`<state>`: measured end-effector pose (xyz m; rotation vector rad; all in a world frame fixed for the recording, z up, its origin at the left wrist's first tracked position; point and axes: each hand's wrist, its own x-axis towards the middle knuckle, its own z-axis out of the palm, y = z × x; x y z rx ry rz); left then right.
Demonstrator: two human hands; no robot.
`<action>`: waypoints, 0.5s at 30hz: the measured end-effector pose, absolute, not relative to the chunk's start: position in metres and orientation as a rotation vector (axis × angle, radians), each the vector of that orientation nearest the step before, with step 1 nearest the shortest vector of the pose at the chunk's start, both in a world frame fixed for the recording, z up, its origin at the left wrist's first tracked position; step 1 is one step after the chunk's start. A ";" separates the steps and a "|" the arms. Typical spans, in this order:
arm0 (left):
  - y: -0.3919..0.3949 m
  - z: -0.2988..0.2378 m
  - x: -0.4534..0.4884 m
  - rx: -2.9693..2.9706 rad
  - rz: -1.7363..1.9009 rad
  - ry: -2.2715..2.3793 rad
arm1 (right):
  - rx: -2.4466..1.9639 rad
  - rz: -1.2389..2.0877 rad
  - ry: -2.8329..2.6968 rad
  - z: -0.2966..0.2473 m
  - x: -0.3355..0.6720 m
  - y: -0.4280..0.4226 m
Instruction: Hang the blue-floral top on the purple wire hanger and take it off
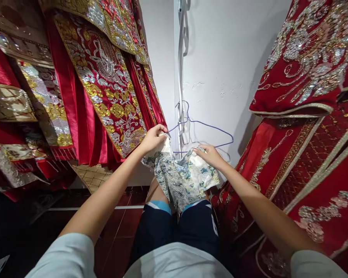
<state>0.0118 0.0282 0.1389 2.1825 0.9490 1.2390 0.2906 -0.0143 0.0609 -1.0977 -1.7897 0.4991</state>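
A small floral-print top (188,175), pale with blue, green and yellow flowers, hangs stretched between my two hands above my knees. My left hand (156,139) pinches its left shoulder by the left end of a purple wire hanger (213,125). With the fingers closed, my right hand (208,155) grips the other shoulder of the top, just below the hanger's lower bar. The hanger's right end sticks out bare beyond the cloth. Its hook rises beside a white upright rail against the wall.
Red gowns with gold and silver embroidery (110,88) hang close on the left. More beaded red garments (304,69) crowd the right side. The white rail (180,50) runs up the pale wall (226,46) ahead. Dark red tiles (124,222) cover the floor.
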 end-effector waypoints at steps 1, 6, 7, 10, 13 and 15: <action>0.031 0.143 0.012 2.180 1.190 0.939 | -1.060 0.506 -1.829 0.061 0.292 -0.016; 0.029 0.149 -0.001 2.159 0.979 0.897 | -1.112 0.376 -1.654 0.060 0.323 -0.013; 0.029 0.149 -0.003 2.131 0.984 0.896 | -1.152 0.323 -1.569 0.061 0.332 -0.009; 0.030 0.148 -0.006 2.058 0.969 0.895 | -1.277 0.182 -1.424 0.066 0.358 0.006; 0.036 0.155 -0.012 1.989 0.950 0.940 | -1.366 0.164 -1.514 0.079 0.376 0.014; 0.040 0.162 -0.021 1.880 0.919 0.987 | -1.402 0.226 -1.638 0.092 0.382 0.012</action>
